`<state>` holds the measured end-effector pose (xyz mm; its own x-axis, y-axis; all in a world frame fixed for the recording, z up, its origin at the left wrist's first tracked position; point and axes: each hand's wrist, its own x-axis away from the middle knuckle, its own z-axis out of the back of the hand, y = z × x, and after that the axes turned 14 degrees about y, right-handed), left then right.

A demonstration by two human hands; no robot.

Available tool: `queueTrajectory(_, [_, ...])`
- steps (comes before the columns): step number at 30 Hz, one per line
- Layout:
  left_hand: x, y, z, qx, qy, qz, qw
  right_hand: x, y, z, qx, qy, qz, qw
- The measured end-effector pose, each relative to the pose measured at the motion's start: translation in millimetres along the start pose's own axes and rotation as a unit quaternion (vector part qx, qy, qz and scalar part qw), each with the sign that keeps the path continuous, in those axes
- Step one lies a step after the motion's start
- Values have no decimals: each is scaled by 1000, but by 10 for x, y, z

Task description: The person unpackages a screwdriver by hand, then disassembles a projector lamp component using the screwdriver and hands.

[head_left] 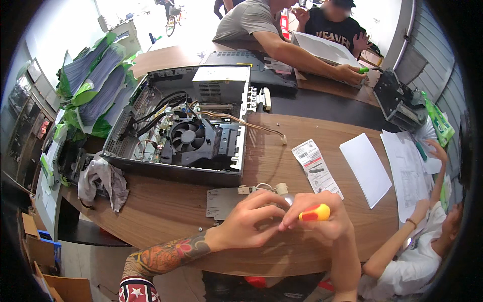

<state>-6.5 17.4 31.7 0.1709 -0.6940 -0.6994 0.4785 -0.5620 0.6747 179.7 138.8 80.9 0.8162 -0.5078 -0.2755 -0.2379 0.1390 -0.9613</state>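
Note:
My right hand (327, 221) is closed round a screwdriver (314, 213) with a yellow and red handle; its shaft is hidden by my fingers. My left hand (251, 219) is curled, its fingertips meeting those of my right hand. What it pinches, if anything, is hidden. Just beyond my hands lie a cream connector with a short cable (282, 189) and a flat grey metal plate (221, 202), partly covered by my left hand. Farther left stands an opened desktop computer case (171, 171). A black cooling fan (186, 137) and loose cables show inside it.
A printed slip (317, 168), a white sheet (366, 170) and more papers (405, 171) lie to the right. A grey cloth (103, 183) sits at the left edge. A black laptop-like panel (271, 70) is behind the case. Other people reach in from the back and right.

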Motion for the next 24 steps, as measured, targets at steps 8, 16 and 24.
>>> queueTrajectory(8, [7, 9, -26, 1, 6, 6, 1000, -25, 32, -2, -6, -13, 45, 999])
queueTrajectory(16, [14, 17, -40, 4, 15, 10, 1000, -14, 10, -5, -12, -6, -7, 1000])
queueTrajectory(24, [-5, 30, -46, 15, 24, -1, 1000, -9, 72, -30, -73, 15, 15, 997])
